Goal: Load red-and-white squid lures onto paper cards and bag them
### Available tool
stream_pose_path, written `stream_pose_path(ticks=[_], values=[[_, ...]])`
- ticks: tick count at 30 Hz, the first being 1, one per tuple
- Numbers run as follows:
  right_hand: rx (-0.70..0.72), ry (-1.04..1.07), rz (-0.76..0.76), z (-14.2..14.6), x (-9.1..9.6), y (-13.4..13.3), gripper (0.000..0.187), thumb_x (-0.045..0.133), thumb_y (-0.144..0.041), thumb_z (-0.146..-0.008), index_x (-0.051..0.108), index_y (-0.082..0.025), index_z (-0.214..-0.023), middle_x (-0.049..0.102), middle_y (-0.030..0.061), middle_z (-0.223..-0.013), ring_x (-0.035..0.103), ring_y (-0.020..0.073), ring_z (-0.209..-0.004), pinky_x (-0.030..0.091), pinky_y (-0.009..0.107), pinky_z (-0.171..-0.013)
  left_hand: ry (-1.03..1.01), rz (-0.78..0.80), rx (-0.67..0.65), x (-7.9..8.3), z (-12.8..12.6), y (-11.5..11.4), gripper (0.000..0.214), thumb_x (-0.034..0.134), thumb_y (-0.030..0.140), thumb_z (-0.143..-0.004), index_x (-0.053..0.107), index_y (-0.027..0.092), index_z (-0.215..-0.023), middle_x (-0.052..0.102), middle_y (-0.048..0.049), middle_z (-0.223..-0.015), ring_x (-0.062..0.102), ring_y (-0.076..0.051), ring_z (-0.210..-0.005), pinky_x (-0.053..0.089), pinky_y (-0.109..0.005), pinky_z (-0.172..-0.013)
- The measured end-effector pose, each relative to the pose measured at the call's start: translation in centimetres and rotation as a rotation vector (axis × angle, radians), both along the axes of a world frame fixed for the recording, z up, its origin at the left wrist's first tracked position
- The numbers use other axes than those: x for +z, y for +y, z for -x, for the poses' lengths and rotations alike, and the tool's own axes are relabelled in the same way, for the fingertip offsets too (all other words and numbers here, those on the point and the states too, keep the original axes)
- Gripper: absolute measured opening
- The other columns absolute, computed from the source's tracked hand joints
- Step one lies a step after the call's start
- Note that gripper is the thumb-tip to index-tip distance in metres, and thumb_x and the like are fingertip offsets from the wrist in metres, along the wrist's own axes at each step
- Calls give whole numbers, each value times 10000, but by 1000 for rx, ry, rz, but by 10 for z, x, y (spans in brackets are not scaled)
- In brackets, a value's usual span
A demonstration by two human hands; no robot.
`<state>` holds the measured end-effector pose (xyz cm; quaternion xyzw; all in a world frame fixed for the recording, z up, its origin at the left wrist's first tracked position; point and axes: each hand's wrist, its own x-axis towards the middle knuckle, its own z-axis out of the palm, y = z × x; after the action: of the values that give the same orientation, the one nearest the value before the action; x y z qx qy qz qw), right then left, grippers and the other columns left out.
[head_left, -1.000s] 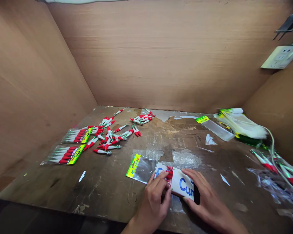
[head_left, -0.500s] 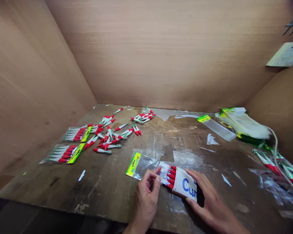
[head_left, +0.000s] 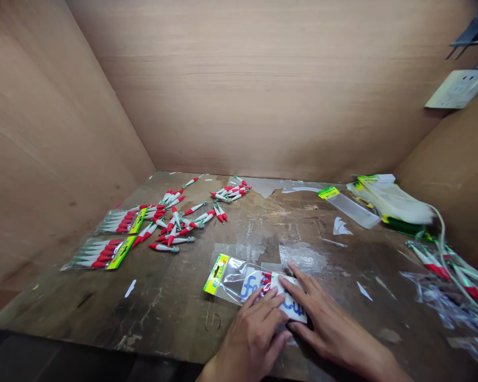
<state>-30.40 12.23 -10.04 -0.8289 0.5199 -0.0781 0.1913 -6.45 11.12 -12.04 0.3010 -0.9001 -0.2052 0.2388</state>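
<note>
A clear plastic bag [head_left: 233, 277] with a yellow-green header lies at the front middle of the table, its header toward the left. Partly inside it is a white piece with blue lettering [head_left: 252, 282], and the red ends of several fishing lures [head_left: 266, 281] show between its lettered parts. My left hand [head_left: 258, 323] presses its curled fingers together over the bag and the lures, thumb at the near side. From the right, my right hand [head_left: 322, 307] grips the lettered piece between thumb and fingers. The hands cover much of the lures.
Loose red-and-white lures [head_left: 175, 225] are scattered at the left back, beside two filled packs [head_left: 103, 253]. An unfilled bag [head_left: 352, 208] and a stack of bags [head_left: 394, 201] lie at the right back. More lures [head_left: 430, 262] and a cable [head_left: 443, 233] are at the right.
My left hand has moved right, onto the bag and lures. My right hand has shifted slightly left, its fingers now lying over the lettered piece. The bag covers more of that piece.
</note>
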Motion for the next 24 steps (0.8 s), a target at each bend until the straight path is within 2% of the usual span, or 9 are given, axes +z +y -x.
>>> stream_pose_path(ticks=[3, 4, 7, 9, 11, 15, 19, 21, 24], values=[[-21, -23, -21, 3, -8, 1, 772, 514, -410, -949, 76, -353, -1583, -53, -35, -1623, 64, 168, -1499, 220, 362, -1214, -29, -23, 3, 11, -12, -15, 412, 525, 242, -982, 427, 225, -1382, 347, -35, -1509, 275, -176, -1427, 300, -373, -1192], [-35, -29, -20, 4, -11, 2, 785, 520, -419, -947, 67, -347, -1584, -50, -32, -1623, 64, 164, -1499, 213, 357, -1216, -65, -16, 21, 15, -15, -23, 496, 543, 278, -984, 370, 218, -1445, 301, -50, -1534, 230, -187, -1445, 282, -379, -1200], [-73, -39, -16, 3, -18, 4, 820, 533, -453, -939, 56, -305, -1591, -45, -7, -1625, 57, 168, -1500, 186, 358, -1223, -278, 38, -6, 21, -19, -47, 856, 642, 465, -931, 130, 216, -1569, 154, -81, -1582, 85, -271, -1473, 202, -499, -1207], [-84, -61, -26, 3, -20, 5, 832, 531, -491, -938, 68, -270, -1592, -30, 21, -1626, 55, 178, -1501, 177, 372, -1225, -359, 33, -72, 19, -18, -56, 849, 592, 491, -956, 71, 239, -1577, 104, -73, -1589, 58, -282, -1473, 218, -522, -1188], [-98, -107, -45, 2, -19, 4, 823, 536, -510, -934, 105, -256, -1587, 0, 39, -1627, 69, 185, -1500, 182, 383, -1224, -390, 13, -76, 14, -16, -57, 826, 555, 477, -978, 40, 242, -1579, 58, -80, -1591, 38, -291, -1472, 215, -526, -1181], [-123, -204, -39, 1, -21, -1, 804, 616, -483, -885, 236, -244, -1552, 85, 65, -1620, 135, 208, -1490, 222, 400, -1214, -399, -3, -71, 14, -15, -55, 850, 556, 507, -970, 24, 244, -1579, 23, -84, -1591, 7, -298, -1471, 162, -531, -1186], [-159, -279, 42, -2, -29, -6, 783, 691, -445, -828, 354, -199, -1490, 318, 113, -1535, 318, 232, -1416, 302, 404, -1175, -402, -45, -217, 24, -11, -74, 935, 585, 610, -919, 56, 213, -1579, 63, -120, -1587, 20, -319, -1469, 141, -540, -1181], [-209, -311, 99, -5, -31, -8, 851, 724, -429, -802, 310, -195, -1508, 401, 118, -1478, 398, 235, -1358, 348, 398, -1143, -384, -67, -295, 25, -8, -88, 955, 596, 641, -895, 109, 178, -1574, 122, -158, -1575, 70, -340, -1464, 148, -542, -1176], [-240, -297, 208, -10, -21, -9, 973, 752, -395, -779, 186, -219, -1552, 449, 112, -1435, 458, 246, -1296, 407, 401, -1089, -315, -23, -305, 20, 1, -99, 970, 658, 629, -842, 214, 116, -1536, 266, -202, -1520, 140, -363, -1449, 169, -538, -1167]])
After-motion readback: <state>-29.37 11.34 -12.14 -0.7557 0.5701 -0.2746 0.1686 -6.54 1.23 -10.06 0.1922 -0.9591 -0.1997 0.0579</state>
